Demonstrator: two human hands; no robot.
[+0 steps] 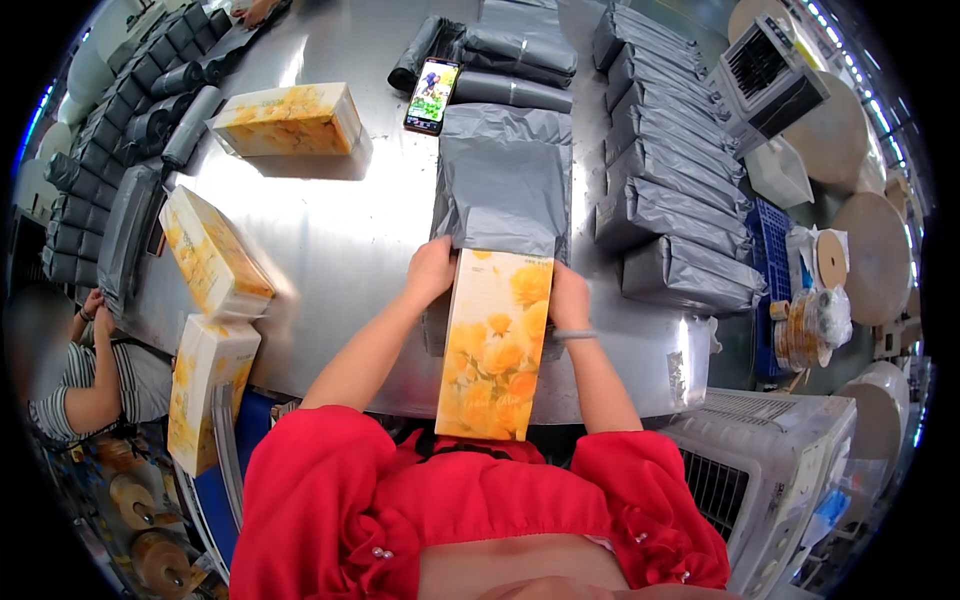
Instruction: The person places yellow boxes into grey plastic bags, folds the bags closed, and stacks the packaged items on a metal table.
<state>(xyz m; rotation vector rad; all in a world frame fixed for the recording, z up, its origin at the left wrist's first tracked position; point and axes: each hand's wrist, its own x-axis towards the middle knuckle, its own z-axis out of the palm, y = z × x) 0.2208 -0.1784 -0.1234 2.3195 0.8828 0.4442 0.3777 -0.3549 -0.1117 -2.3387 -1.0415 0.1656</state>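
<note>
A long box with yellow flowers printed on it [492, 350] lies in front of me, its near end against my red top. Its far end is at the mouth of a grey plastic mailing bag [500, 180], which stretches away over the table. At the box's left, my left hand [432, 268] is closed on the bag's edge. My right hand [569, 298] grips the bag's edge on the other side, its fingers partly hidden behind the box. How far the box sits inside the bag I cannot tell.
Three more flowered boxes [290, 122] stand at the left. A phone [433, 95] and folded grey bags [515, 55] lie at the back. Filled grey parcels [690, 270] line the table's right side. At far left another person [90, 390] works beside stacked grey packages.
</note>
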